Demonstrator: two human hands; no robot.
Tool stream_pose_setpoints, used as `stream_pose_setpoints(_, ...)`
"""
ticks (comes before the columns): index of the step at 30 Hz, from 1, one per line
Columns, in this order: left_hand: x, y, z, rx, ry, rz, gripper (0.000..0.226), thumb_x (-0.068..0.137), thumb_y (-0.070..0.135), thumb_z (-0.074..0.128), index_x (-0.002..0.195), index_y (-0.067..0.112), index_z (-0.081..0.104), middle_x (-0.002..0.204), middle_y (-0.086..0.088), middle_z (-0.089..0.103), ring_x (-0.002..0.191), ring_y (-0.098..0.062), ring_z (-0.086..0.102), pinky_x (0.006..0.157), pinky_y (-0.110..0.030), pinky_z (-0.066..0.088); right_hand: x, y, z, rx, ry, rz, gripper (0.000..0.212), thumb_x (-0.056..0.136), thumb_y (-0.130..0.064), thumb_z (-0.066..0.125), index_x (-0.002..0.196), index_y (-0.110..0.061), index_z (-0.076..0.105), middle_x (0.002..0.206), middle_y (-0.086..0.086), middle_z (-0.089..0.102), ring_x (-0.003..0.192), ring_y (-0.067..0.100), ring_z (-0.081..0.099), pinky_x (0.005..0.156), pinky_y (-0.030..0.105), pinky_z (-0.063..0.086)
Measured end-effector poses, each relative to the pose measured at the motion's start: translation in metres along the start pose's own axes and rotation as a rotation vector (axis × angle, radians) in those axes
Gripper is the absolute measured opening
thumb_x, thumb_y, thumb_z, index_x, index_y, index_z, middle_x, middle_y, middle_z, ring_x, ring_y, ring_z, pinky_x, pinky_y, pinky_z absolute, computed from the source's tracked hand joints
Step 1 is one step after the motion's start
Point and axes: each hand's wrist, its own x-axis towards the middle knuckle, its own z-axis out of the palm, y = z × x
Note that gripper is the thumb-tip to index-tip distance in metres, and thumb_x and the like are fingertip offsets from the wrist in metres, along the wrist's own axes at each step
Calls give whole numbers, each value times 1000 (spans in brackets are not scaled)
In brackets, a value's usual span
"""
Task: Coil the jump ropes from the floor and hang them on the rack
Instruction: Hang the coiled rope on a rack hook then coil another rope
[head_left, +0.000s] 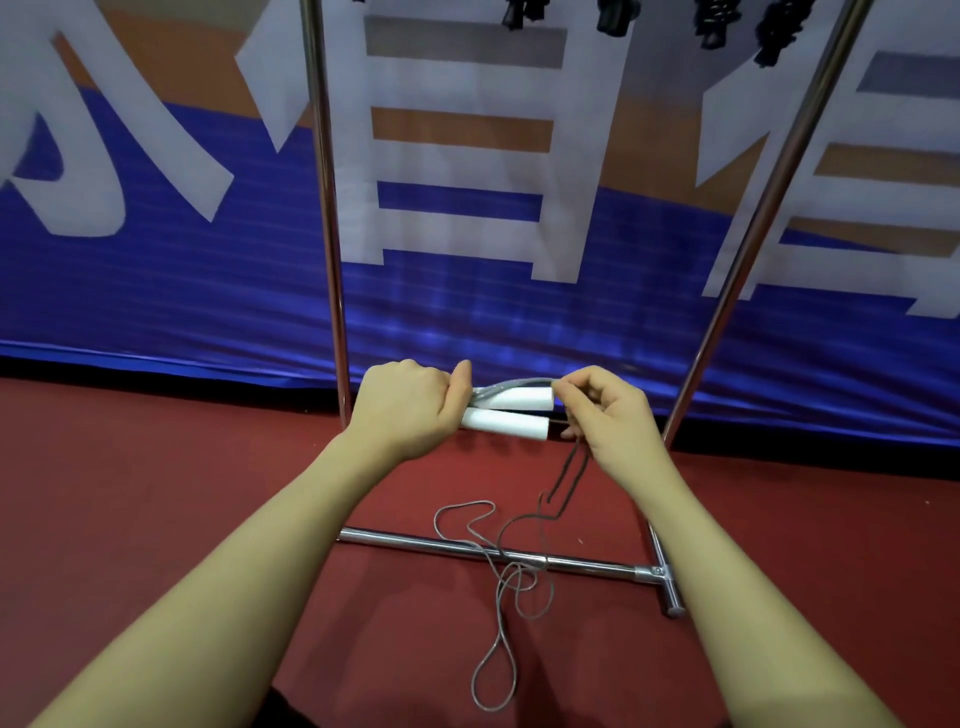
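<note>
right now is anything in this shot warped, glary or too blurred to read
Head view: wide-angle lens bows the rack uprights outward; glare streaks the rack base bar; the white handles are blown out; the hanging dark ropes at the top edge are soft and cropped; the grey cord on the floor stays sharp.

lighting even and fairly bright, apparently from overhead. soft, faint shadows on the red floor (156, 493) under the forearms. mild glare streaks along the chrome rack (769, 197) poles and base bar. wide-angle distortion bends the poles outward toward the frame edges. overall image slightly soft; banner (156, 270) shows faint horizontal banding. top edge objects dark, underexposed.
</note>
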Motion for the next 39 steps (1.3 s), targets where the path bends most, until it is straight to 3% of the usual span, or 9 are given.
stream_pose_setpoints(4,3,5,-3,-78,25,-187,56,95,42,12,47,18,30,55,-7,47,66,-35,53,58,-32,26,-2,-3,-1,9,-50,8,25,94,-11,54,72,-20,61,49,-9,46,47,7,37,58,33,41)
stream_pose_setpoints(7,6,3,-2,-71,7,-334,53,102,34,24,57,13,43,64,-8,49,71,-33,52,63,-33,32,-3,-7,1,25,-145,39,21,92,-5,56,75,-13,65,49,-7,47,42,4,40,60,30,51)
stream_pose_setpoints(13,7,2,1,12,-56,-388,43,103,25,24,113,3,59,96,-18,64,92,-38,57,75,-36,43,-10,-15,5,24,-275,63,12,85,-1,65,75,-7,63,49,-2,49,41,5,48,48,16,43)
stream_pose_setpoints(18,4,-3,15,117,-48,-403,50,102,31,26,92,2,66,92,-20,66,85,-37,60,67,-34,35,-11,-13,3,-72,-289,35,14,84,-6,69,72,-8,61,60,15,51,44,12,43,43,18,36)
stream_pose_setpoints(25,0,-4,24,143,-186,-234,52,102,34,26,88,5,67,91,-17,67,91,-37,61,66,-34,33,-7,-9,-1,-180,-97,-106,19,84,-21,70,67,-21,60,52,-9,52,47,6,41,55,32,43)
stream_pose_setpoints(28,-1,1,18,107,-251,-122,54,102,35,25,67,8,55,71,-13,55,87,-36,60,64,-32,31,-5,-13,-1,-83,-1,-79,21,84,-17,70,67,-18,59,44,-11,47,40,5,41,54,32,51)
stream_pose_setpoints(31,-1,6,12,131,-223,30,64,96,46,7,62,12,49,62,-8,46,81,-35,61,60,-30,29,-3,-15,-3,-44,37,-50,24,84,-17,70,64,-15,57,49,-5,44,40,9,40,44,17,36)
stream_pose_setpoints(35,-3,9,3,141,-98,177,83,76,50,-9,62,10,62,50,-3,42,63,-36,59,53,-30,21,3,-12,-6,91,14,10,28,84,-17,70,59,-18,57,44,-13,37,39,4,26,42,17,23)
stream_pose_setpoints(39,-5,13,-10,-109,-13,141,56,84,48,8,42,17,27,36,7,21,44,-31,36,47,-28,11,3,-17,-7,224,15,16,32,90,-13,61,57,-14,59,46,-1,42,39,7,23,40,22,19)
